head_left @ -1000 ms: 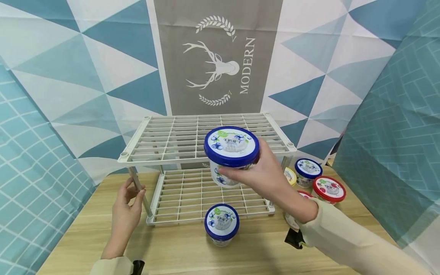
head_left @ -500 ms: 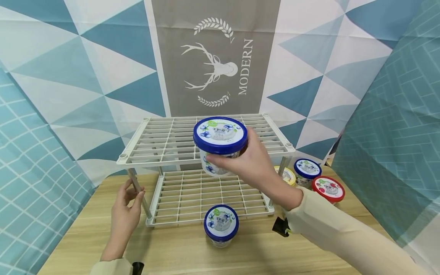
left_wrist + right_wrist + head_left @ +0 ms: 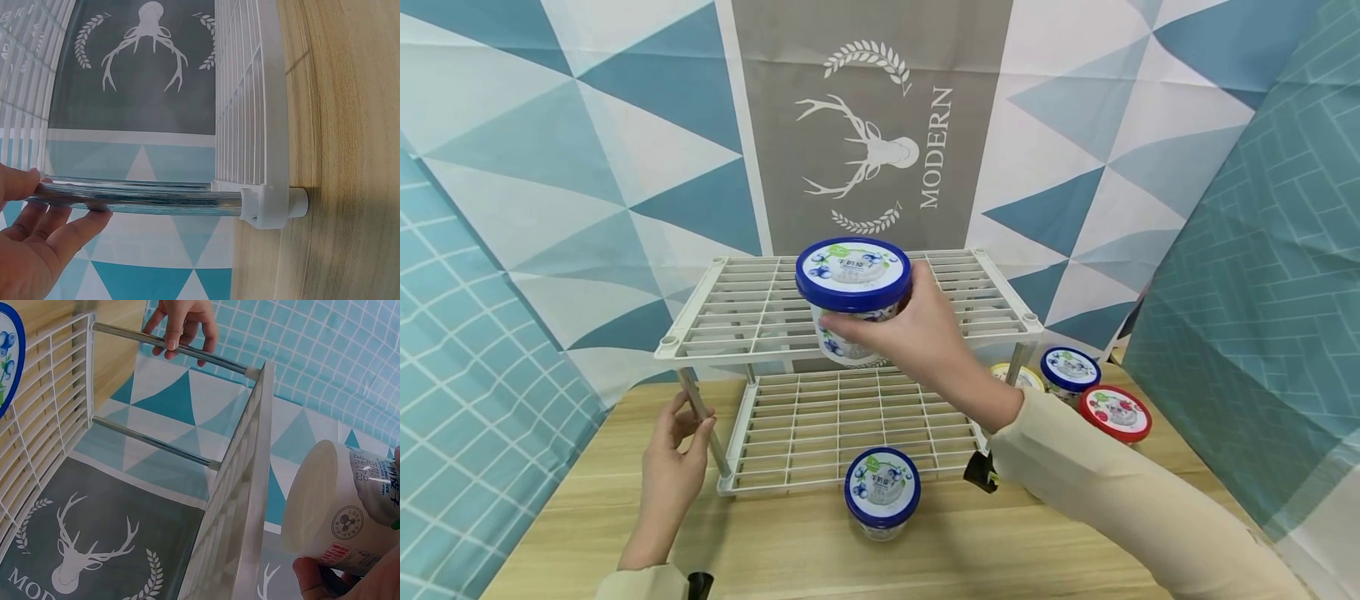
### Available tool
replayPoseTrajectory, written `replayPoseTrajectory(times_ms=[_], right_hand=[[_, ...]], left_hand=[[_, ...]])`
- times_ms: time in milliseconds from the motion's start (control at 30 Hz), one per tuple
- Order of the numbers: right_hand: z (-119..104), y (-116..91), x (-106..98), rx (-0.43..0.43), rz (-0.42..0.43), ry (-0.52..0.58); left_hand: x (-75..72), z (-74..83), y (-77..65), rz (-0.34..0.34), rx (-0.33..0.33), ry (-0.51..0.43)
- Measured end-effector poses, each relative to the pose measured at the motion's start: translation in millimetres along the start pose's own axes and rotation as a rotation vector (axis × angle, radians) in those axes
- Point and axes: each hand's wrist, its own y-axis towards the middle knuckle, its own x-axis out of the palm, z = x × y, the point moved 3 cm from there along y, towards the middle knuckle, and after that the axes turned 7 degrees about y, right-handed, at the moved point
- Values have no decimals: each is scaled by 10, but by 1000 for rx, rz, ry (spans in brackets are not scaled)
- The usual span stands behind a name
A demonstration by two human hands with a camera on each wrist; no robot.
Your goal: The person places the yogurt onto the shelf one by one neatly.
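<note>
My right hand (image 3: 917, 333) grips a white tub (image 3: 853, 271) with a blue lid and blueberry pictures, thumb across its near side. It is held upright at the front of the white rack's upper shelf (image 3: 694, 302); in the right wrist view the tub's base (image 3: 309, 500) shows beyond that shelf's edge, on its upper side. My left hand (image 3: 673, 467) holds the rack's front left metal post (image 3: 175, 203) between thumb and fingers, just below the upper shelf. A second blue-lidded tub (image 3: 882, 487) stands on the table before the lower shelf (image 3: 741, 433).
To the right of the rack stand a blue-lidded tub (image 3: 1071, 369), a red-lidded tub (image 3: 1116, 414) and a yellow-lidded tub (image 3: 1018, 377), the last partly hidden by a post and my right arm. Patterned cloth (image 3: 685, 125) hangs behind the wooden table (image 3: 587, 467).
My right hand has carried the blue-lidded tub left and up, towards the upper shelf. My left hand keeps its hold on the post, and the tub on the table stays put.
</note>
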Motion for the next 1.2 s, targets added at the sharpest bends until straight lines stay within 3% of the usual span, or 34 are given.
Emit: replayPoseTrajectory(times_ms=[500,1200], right_hand=[[19,134,109,36,35,-49],[57,250,340,68,34,-19]], left_hand=[[18,2,-10,-18,-4,15],[-14,12,1,-4,1,40]])
